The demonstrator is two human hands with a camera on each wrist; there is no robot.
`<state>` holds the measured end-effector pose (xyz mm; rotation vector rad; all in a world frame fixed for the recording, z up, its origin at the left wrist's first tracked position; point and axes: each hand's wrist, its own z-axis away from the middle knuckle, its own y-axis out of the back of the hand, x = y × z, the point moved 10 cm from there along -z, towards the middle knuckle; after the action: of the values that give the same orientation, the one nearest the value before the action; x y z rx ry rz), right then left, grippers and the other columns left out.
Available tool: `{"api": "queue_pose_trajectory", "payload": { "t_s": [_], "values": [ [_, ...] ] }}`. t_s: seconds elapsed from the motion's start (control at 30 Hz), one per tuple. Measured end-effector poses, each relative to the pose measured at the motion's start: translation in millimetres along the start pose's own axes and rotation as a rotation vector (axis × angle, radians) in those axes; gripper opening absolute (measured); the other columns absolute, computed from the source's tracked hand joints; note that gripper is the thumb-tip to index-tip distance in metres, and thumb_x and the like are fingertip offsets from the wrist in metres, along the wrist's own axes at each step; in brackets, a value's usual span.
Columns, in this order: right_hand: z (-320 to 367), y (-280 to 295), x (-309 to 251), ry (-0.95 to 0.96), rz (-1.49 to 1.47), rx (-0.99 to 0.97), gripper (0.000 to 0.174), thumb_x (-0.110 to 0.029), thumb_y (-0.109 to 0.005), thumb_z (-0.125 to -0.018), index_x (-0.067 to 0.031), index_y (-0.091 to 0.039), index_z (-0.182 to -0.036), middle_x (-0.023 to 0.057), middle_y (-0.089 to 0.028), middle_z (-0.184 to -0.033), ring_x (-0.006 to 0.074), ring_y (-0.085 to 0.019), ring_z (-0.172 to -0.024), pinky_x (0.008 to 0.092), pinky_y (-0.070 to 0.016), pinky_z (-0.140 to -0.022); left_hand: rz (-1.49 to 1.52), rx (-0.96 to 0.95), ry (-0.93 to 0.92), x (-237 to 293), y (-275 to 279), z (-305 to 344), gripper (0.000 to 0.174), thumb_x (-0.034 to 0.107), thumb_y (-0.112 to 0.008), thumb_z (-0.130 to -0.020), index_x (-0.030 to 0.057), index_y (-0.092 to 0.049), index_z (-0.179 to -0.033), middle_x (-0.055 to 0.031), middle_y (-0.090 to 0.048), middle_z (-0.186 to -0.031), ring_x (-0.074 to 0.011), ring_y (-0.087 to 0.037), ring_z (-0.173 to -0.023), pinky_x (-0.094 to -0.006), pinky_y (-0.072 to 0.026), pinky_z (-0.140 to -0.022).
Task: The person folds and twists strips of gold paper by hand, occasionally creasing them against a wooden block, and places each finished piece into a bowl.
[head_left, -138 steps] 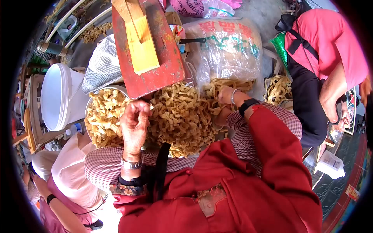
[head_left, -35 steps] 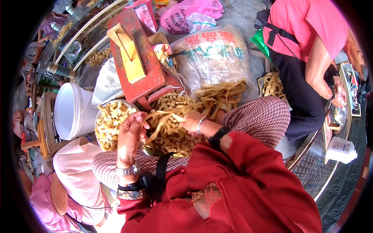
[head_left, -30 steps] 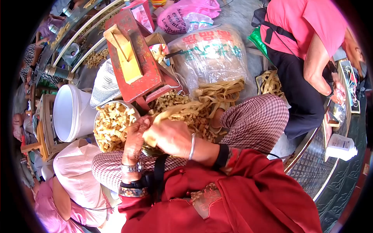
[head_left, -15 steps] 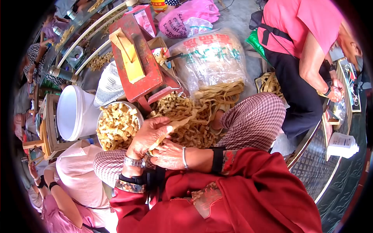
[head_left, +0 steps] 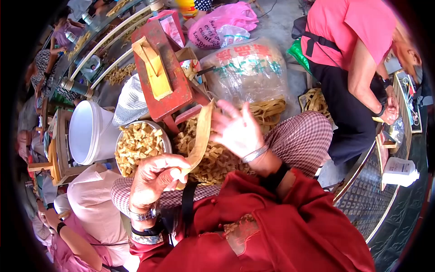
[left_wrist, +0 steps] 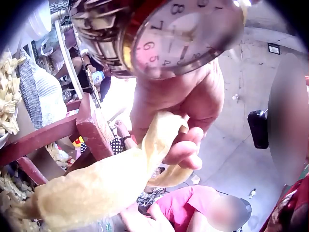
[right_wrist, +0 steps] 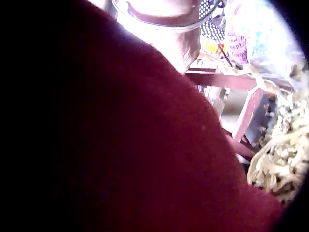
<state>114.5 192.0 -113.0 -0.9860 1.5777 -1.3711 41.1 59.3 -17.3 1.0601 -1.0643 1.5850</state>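
In the head view my left hand (head_left: 156,177) pinches the lower end of a flat tan strip (head_left: 202,131) between thumb and fingers. The strip stands up from the grip, its far end bending over beside my right hand (head_left: 240,131). That hand is spread, palm showing, its fingers close to the strip's upper part. In the left wrist view the strip (left_wrist: 91,188) looks wide and folds round near the fingertips. A heap of small knotted tan pieces (head_left: 222,164) lies below the hands. The right wrist view is mostly covered by a red sleeve (right_wrist: 145,145).
A metal bowl (head_left: 168,143) of knotted pieces stands left of the heap. A red bench (head_left: 174,102) bears a yellow wooden block (head_left: 158,84). Behind lie a clear plastic sack (head_left: 247,68) and loose strips (head_left: 272,111). A white bucket (head_left: 86,136) and seated people flank the spot.
From the bundle, my right hand brought a strip to the left hand. Half a second ago both hands worked it together; now the right has opened away while the left keeps hold.
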Motion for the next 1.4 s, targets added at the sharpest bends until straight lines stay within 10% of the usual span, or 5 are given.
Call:
{"api": "queue_pose_trajectory", "payload": {
  "t_s": [0.2, 0.3, 0.77, 1.23, 1.4],
  "values": [
    [-25, -71, -61, 0.200, 0.098, -0.015, 0.048, -0.052, -0.038, -0.095, -0.0159, -0.054, -0.123, 0.0196, -0.055, -0.121, 0.0406, -0.041, -0.126, 0.0588, -0.0349, -0.100, -0.088, 0.042, 0.015, -7, 4, -13, 0.015, 0.006, -0.056, -0.092, 0.0019, -0.063, -0.105, -0.0025, -0.061, -0.075, -0.0051, -0.048, -0.057, -0.0187, -0.0385, -0.052],
    [-39, -96, -84, 0.135, 0.097, -0.037, 0.034, -0.044, -0.043, -0.096, -0.0123, -0.054, -0.103, 0.0145, -0.060, -0.097, 0.0315, -0.060, -0.085, 0.0476, -0.0490, -0.075, -0.140, 0.063, 0.082, -23, 5, -18, 0.014, 0.003, -0.055, -0.091, 0.0035, -0.064, -0.102, -0.0002, -0.059, -0.072, -0.0047, -0.046, -0.056, -0.0190, -0.0378, -0.051],
    [48, 30, -380, 0.785, 0.815, 0.827, 0.016, -0.025, -0.042, -0.097, -0.0135, -0.045, -0.087, 0.0024, -0.047, -0.067, 0.0107, -0.032, -0.042, 0.0253, -0.0250, -0.036, -0.023, 0.333, 0.060, -81, 75, -13, 0.019, 0.004, -0.046, -0.093, 0.0083, -0.063, -0.100, 0.0019, -0.055, -0.070, -0.0024, -0.044, -0.049, -0.0171, -0.0356, -0.043],
    [16, 20, -358, 0.523, 0.686, 0.675, 0.010, -0.025, -0.046, -0.096, -0.0151, -0.047, -0.096, 0.0030, -0.057, -0.076, 0.0133, -0.044, -0.054, 0.0292, -0.0338, -0.045, -0.294, 0.448, 0.167, -128, 98, -11, 0.015, 0.001, -0.049, -0.091, 0.0026, -0.063, -0.092, 0.0000, -0.056, -0.068, -0.0084, -0.051, -0.061, -0.0238, -0.0431, -0.057],
    [25, 0, -351, 0.735, 0.752, 0.844, 0.021, -0.023, -0.045, -0.096, -0.0137, -0.049, -0.115, 0.0029, -0.059, -0.081, 0.0144, -0.046, -0.056, 0.0295, -0.0399, -0.049, -0.368, 0.503, 0.255, -153, 115, -10, 0.010, 0.006, -0.054, -0.089, 0.0034, -0.064, -0.089, -0.0042, -0.061, -0.067, -0.0108, -0.058, -0.061, -0.0268, -0.0462, -0.057]
  ]
}}
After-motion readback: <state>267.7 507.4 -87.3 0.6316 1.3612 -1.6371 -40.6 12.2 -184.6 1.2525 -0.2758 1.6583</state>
